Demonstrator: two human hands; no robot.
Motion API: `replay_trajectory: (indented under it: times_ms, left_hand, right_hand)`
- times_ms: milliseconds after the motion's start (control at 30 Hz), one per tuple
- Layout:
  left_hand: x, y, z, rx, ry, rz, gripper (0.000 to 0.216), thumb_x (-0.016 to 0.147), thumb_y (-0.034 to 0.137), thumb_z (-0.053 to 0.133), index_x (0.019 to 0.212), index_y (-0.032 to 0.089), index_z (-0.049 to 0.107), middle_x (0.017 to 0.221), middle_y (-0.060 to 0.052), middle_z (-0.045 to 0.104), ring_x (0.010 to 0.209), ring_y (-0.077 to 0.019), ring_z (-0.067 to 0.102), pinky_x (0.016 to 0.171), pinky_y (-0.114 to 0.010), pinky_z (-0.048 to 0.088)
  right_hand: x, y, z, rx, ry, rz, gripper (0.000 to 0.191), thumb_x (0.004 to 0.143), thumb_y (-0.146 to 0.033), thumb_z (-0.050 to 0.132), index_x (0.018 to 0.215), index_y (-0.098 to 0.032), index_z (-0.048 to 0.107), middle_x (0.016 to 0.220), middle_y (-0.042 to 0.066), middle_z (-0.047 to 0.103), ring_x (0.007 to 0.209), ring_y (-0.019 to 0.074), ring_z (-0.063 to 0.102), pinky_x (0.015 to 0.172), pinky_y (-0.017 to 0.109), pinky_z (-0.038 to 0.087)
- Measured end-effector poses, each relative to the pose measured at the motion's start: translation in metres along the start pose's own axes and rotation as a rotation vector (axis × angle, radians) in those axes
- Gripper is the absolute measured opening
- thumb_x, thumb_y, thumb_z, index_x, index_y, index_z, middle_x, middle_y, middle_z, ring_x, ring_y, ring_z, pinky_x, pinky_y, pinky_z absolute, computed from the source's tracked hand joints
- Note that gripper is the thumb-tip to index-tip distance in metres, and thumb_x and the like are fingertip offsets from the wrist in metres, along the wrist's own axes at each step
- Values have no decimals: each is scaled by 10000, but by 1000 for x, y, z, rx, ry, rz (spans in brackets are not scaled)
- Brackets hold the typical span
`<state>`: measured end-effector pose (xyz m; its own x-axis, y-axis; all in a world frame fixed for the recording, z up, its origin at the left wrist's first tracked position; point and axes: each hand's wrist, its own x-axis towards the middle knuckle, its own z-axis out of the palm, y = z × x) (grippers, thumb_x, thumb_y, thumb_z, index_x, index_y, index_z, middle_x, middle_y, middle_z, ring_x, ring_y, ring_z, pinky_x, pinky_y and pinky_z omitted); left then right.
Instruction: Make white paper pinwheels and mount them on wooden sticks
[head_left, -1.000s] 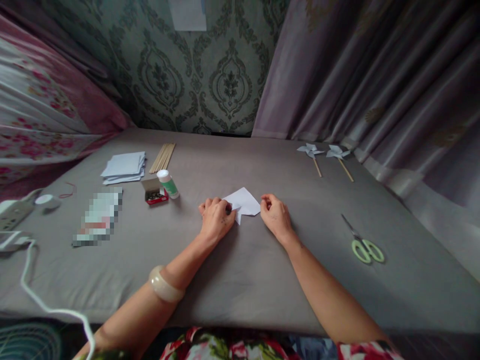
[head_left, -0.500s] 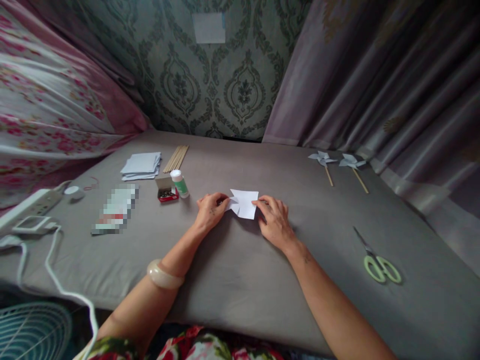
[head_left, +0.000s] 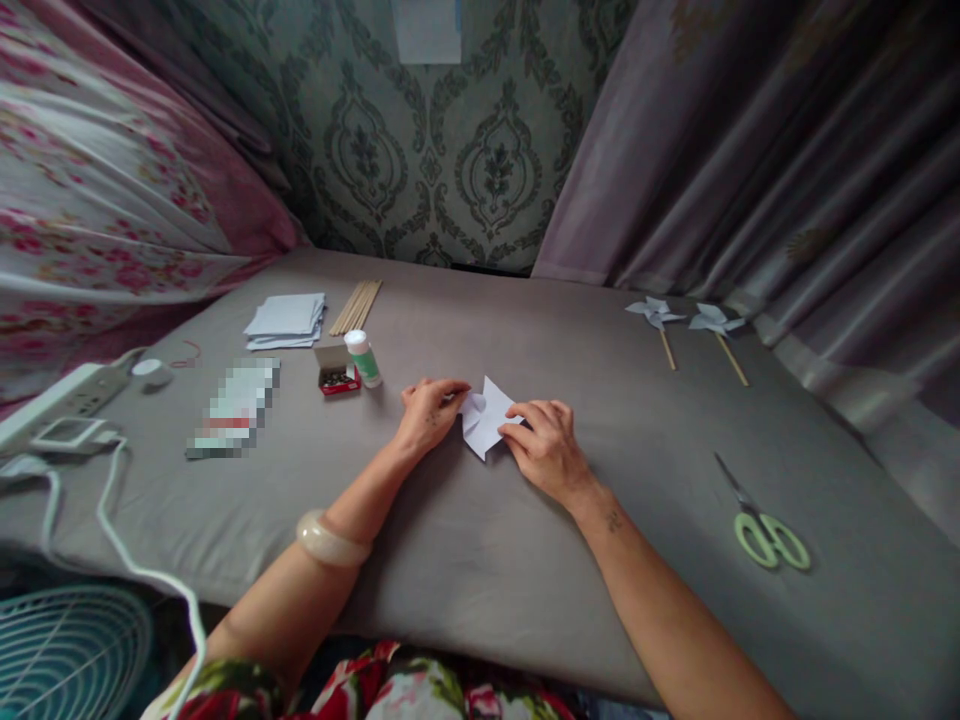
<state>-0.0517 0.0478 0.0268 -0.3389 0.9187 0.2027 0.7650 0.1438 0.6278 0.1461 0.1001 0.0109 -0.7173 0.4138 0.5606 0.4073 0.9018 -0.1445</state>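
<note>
Between my hands is a small white paper square (head_left: 487, 418), cut at its corners, with a flap curled over on its left side. My left hand (head_left: 433, 412) pinches the paper's left edge between thumb and fingers. On the opposite side, my right hand (head_left: 546, 440) grips a right-hand corner with thumb and forefinger. Both hands are just above the grey cloth surface (head_left: 465, 560). Two finished paper pinwheels (head_left: 657, 312) on wooden sticks lie at the far right. Green-handled scissors (head_left: 765, 535) rest to the right of my right forearm.
Left of my hands stand a white-capped glue bottle (head_left: 364, 360) and an open small box of metal pins (head_left: 337, 378). Behind them lie wooden sticks (head_left: 356, 307) and stacked white paper (head_left: 285, 318). A blurred packet (head_left: 236, 408), power strip (head_left: 64, 405) and fan (head_left: 71, 650) are further left.
The paper has been turned so that a corner points up and another toward me. My right fingers have shifted from its right edge to a corner. The view has tilted slightly downward.
</note>
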Motion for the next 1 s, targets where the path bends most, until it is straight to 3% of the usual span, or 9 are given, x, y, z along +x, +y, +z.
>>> replay_trajectory:
  times_ms: [167,300,400,633,1000]
  left_hand:
    - [-11,5,-2,187,108,203,199,869,231,533,986,237,693,1098,-53,695,1085,-263,523,942,-483,262]
    - [-27,15,-8,323,19,426,220,908,234,471,889,226,690,962,-40,719,1018,-242,531,943,-480,231]
    - [-36,24,-11,390,-80,514,237,903,192,452,820,204,674,875,-49,709,971,-234,530,928,-465,241]
    - [-45,29,-10,447,-226,546,239,876,127,447,721,179,621,798,-50,685,929,-226,526,894,-443,255]
    - [-42,26,-1,474,-217,544,253,871,99,424,989,182,632,1070,-86,669,1117,-265,489,937,-457,281]
  right_hand:
    - [0,-4,-4,-36,-79,4,125,874,-178,578,832,-213,691,1014,51,655,980,202,513,935,391,266]
    - [2,-8,-8,-52,-145,25,145,895,-191,547,863,-214,687,989,51,650,966,207,504,933,395,263]
    - [2,-10,-11,-41,-181,29,131,895,-226,559,867,-208,686,981,54,645,955,208,505,926,399,265]
    - [1,-8,-8,21,-183,70,122,899,-234,565,846,-206,672,916,32,660,901,188,524,917,383,263]
    - [4,-26,1,-105,-126,312,132,888,-194,536,808,-178,639,870,59,654,873,205,527,876,370,298]
